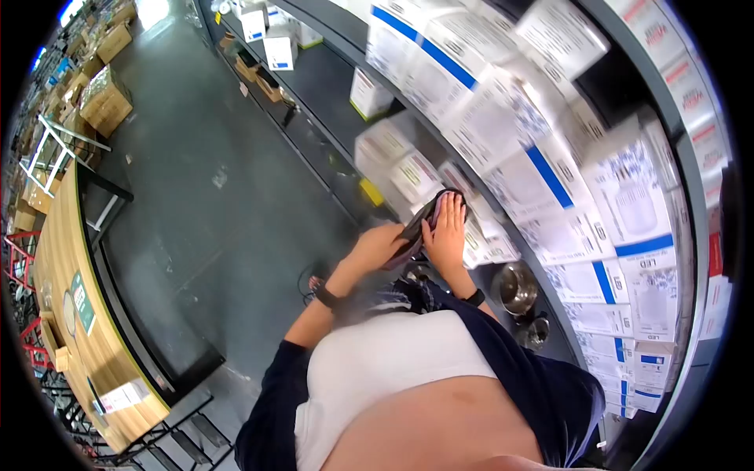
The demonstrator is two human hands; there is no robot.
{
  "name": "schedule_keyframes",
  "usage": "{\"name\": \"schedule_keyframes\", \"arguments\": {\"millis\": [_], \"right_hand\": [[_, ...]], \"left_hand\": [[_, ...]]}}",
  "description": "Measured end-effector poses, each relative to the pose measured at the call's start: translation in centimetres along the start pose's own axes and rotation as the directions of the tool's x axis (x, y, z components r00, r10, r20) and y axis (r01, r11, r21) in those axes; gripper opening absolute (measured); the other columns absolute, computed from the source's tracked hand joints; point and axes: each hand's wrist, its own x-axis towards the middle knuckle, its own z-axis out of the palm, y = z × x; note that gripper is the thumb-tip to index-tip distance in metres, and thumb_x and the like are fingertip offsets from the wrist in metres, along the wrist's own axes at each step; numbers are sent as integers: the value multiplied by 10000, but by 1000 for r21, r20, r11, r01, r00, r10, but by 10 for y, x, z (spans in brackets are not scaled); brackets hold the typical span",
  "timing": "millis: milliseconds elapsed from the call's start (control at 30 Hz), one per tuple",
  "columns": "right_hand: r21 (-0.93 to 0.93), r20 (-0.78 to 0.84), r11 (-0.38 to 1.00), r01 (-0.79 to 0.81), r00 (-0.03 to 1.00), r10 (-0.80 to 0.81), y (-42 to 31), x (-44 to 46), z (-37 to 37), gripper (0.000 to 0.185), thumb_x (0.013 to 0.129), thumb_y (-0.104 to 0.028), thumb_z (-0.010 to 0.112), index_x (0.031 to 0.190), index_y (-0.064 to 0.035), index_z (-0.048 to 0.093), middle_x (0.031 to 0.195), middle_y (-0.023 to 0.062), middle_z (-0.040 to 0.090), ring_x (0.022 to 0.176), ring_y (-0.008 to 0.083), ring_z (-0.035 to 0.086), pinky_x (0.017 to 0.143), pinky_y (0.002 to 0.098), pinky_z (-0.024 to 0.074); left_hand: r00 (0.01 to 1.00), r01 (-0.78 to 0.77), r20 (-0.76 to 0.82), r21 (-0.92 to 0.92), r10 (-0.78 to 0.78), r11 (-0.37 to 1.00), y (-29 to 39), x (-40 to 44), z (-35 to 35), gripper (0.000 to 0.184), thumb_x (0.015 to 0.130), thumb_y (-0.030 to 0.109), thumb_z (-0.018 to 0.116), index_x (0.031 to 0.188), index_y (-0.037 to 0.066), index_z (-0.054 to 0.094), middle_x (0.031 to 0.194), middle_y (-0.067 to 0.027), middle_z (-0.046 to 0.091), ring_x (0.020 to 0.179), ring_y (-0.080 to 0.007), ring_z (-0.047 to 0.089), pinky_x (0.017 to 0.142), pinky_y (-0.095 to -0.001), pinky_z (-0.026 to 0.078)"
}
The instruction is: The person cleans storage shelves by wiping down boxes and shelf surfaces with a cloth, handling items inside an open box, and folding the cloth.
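Observation:
A dark, soft item like cloth or a bag (410, 240) is between my two hands in the head view. My left hand (374, 248), slightly blurred, is closed round its left side, with the fingertips partly hidden. Flat against the upper right part lies my right hand (447, 235), its back up, fingers stretched out and thumb apart. Dark bands circle both wrists. Just beyond the item, white boxes (414, 177) stand on the lower shelf.
Stacked white and blue LED boxes (542, 177) fill the shelving on the right. Metal pots (515, 289) sit low beside my right arm. A wooden table (63, 235) stands left, with cartons (106, 100) behind it. Grey floor (212, 173) lies between table and shelves.

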Motion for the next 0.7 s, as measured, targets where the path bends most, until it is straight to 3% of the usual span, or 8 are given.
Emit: {"name": "schedule_keyframes", "arguments": {"millis": [33,133,233,300,367,567,633,700], "right_hand": [[4,-17,1000,3,1000,-3,-14,12,12,650,800,-271,528,1266,108,280,1317,260,298,1262,363,239,1047,441,170],[161,33,986,46,998,-52,-58,50,36,673,808,-259,533,1278,119,234,1348,248,251,1279,376,183,1052,441,143],[202,38,978,52,997,-61,-88,85,50,681,811,-262,535,1275,128,224,1346,257,244,1277,379,186,1051,443,140],[225,14,973,54,998,-58,-99,106,61,683,809,-252,540,1272,134,220,1341,270,241,1276,389,179,1050,445,139],[209,-67,975,73,996,-60,-104,128,71,661,794,-254,547,1236,154,275,1303,291,292,1260,407,212,1043,445,173],[207,-164,976,75,986,-41,-114,214,106,580,815,-161,526,1225,165,276,1284,317,292,1249,427,222,1037,445,197],[115,-207,991,64,977,-39,-113,250,121,551,818,-123,513,1223,168,277,1283,318,291,1250,423,222,1039,446,195],[108,-242,992,58,970,-30,-117,287,132,531,823,-112,493,1233,149,280,1300,294,288,1255,406,224,1041,459,182]], "left_hand": [[1000,30,8,16,-30,999,-10,-3,-18,245,804,167,504,1003,28,541,938,-178,558,868,-359,518,742,-395,417],[990,138,-40,65,-135,988,-28,-12,-70,230,807,157,500,996,29,534,941,-176,553,875,-361,514,737,-388,419],[976,190,-121,60,-181,980,-35,-11,-107,222,812,142,492,1001,31,524,958,-172,545,887,-364,508,741,-386,420],[978,190,-103,73,-182,979,-46,0,-126,215,815,135,486,999,29,517,964,-169,539,885,-367,504,744,-391,418],[971,21,-236,-3,-22,1000,-60,16,-141,163,809,153,516,911,26,524,841,-158,528,789,-353,518,662,-410,410],[982,-42,-175,141,66,989,-97,100,-198,182,802,184,520,830,6,497,823,-166,529,759,-363,529,652,-427,422],[998,60,-36,245,-53,968,-106,133,-222,197,820,185,464,907,23,536,889,-181,554,817,-378,519,707,-425,421],[998,48,-55,249,-35,967,-124,161,-238,199,819,191,461,887,21,537,872,-182,554,808,-379,520,690,-430,423]]}}
